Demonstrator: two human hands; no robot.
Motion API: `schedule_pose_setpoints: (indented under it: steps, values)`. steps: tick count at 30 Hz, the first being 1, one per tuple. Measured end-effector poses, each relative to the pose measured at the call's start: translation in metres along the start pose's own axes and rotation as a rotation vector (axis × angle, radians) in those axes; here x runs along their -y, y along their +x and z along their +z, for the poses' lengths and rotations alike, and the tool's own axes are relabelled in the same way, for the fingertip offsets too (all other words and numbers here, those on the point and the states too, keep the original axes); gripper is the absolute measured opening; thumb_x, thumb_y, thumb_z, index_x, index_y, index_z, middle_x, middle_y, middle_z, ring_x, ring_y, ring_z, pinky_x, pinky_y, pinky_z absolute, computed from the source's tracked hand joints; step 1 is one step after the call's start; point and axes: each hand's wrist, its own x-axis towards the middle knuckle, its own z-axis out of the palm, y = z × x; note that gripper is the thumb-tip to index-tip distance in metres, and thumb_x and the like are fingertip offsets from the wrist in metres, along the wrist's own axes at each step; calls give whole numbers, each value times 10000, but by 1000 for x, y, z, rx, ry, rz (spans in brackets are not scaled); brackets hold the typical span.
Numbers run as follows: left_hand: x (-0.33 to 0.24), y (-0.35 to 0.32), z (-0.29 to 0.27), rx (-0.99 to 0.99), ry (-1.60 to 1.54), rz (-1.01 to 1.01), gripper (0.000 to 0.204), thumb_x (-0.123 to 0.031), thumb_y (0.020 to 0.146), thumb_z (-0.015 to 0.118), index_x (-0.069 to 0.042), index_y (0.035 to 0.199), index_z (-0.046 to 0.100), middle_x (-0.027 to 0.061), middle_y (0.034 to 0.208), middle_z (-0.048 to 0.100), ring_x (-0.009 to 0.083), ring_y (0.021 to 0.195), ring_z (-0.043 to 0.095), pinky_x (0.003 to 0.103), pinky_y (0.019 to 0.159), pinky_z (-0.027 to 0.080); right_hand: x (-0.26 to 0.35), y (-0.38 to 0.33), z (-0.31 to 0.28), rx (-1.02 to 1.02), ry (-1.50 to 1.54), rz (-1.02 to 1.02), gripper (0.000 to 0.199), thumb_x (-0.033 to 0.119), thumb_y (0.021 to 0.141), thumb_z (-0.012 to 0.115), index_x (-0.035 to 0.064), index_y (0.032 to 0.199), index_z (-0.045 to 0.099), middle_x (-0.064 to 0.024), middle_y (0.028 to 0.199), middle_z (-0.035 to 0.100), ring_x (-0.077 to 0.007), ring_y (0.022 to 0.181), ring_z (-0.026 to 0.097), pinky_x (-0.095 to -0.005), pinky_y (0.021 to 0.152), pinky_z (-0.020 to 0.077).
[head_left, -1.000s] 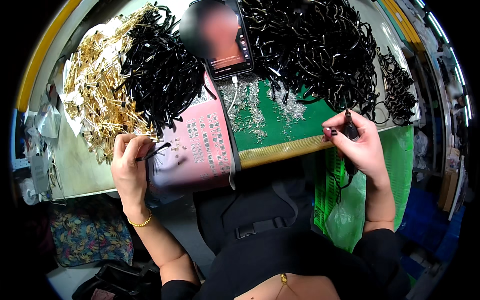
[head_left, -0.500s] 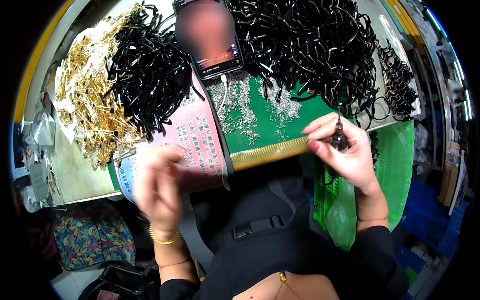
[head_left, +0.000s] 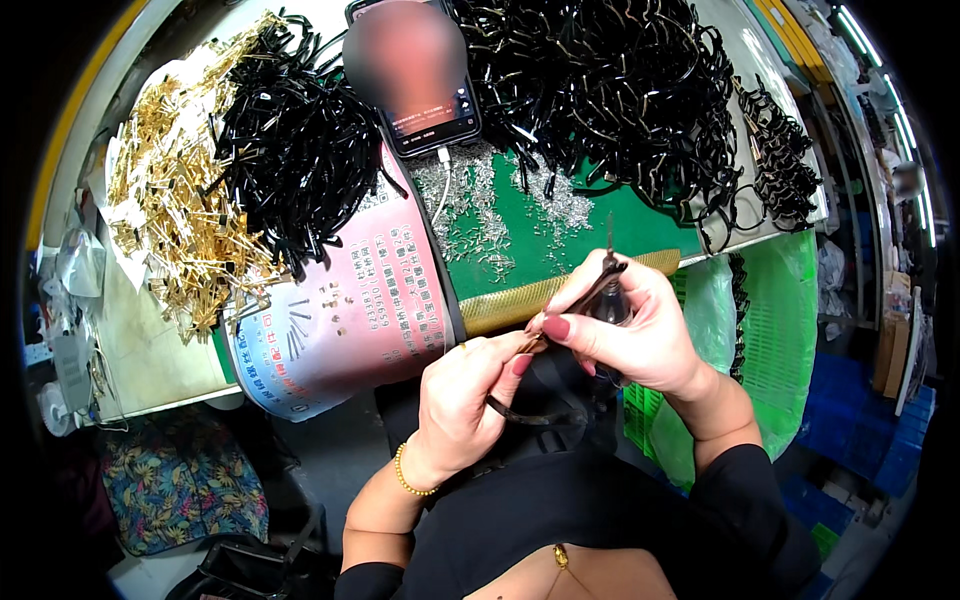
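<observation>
Green matting [head_left: 532, 240] lies under scattered silver bits [head_left: 478, 212]. Nearer, the left hand [head_left: 455, 405] pinches a curved black strip [head_left: 530, 417], fingertips meeting the right hand [head_left: 648, 335], which grips a slim screwdriver [head_left: 611, 300]; keeping its tip clear should help.

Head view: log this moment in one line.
left hand: dark curved strip | right hand: slim dark tool | hands: close together | silver bits: scattered on green mat
</observation>
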Motion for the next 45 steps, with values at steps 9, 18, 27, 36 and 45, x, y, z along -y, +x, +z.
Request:
schedule_pose_setpoints:
  steps: [9, 18, 27, 36, 45]
  values:
    - [-3, -4, 5, 23, 114, -63, 147, -2, 932, 637, -10, 1079, 648, 131, 868, 694, 307, 752, 683, 356, 676, 540, 5, -6, -27, 79, -813, -140, 331, 204, 947, 699, 21, 1178, 547, -139, 1019, 566, -241, 846, 632, -331, 726, 511]
    - [6, 2, 13, -55, -188, -314, 287, -14, 1053, 455, 61, 1329, 480, 219, 1250, 668, 282, 1159, 680, 337, 973, 515, 17, 7, -63, 171, -1557, -253, 380, 137, 927, 643, 193, 1298, 580, -113, 944, 542, -276, 714, 659, -374, 551, 524]
    - [-3, 30, 27, 81, -324, -458, 289, -108, 1097, 405, 10, 1355, 457, 165, 1352, 627, 16, 518, 434, 169, 465, 369, 18, 8, -65, 168, -1557, -215, 423, 119, 913, 640, 217, 1319, 574, -143, 927, 551, -288, 676, 668, -383, 531, 534]
    - [-9, 15, 18, -19, -343, -551, 271, -133, 1094, 442, 9, 1311, 520, 133, 1193, 711, 11, 528, 419, 165, 479, 341, 20, 14, -61, 200, -1562, -169, 404, 148, 945, 602, 235, 1338, 555, -170, 927, 564, -319, 617, 653, -420, 536, 532]
    - [5, 12, 12, -81, -115, -411, 275, -133, 1079, 502, 31, 1261, 627, 26, 873, 711, 11, 599, 465, 176, 553, 366, 16, 19, -52, 325, -1085, -177, 426, 176, 988, 533, 181, 1405, 448, -201, 1121, 621, -389, 803, 690, -464, 684, 564]
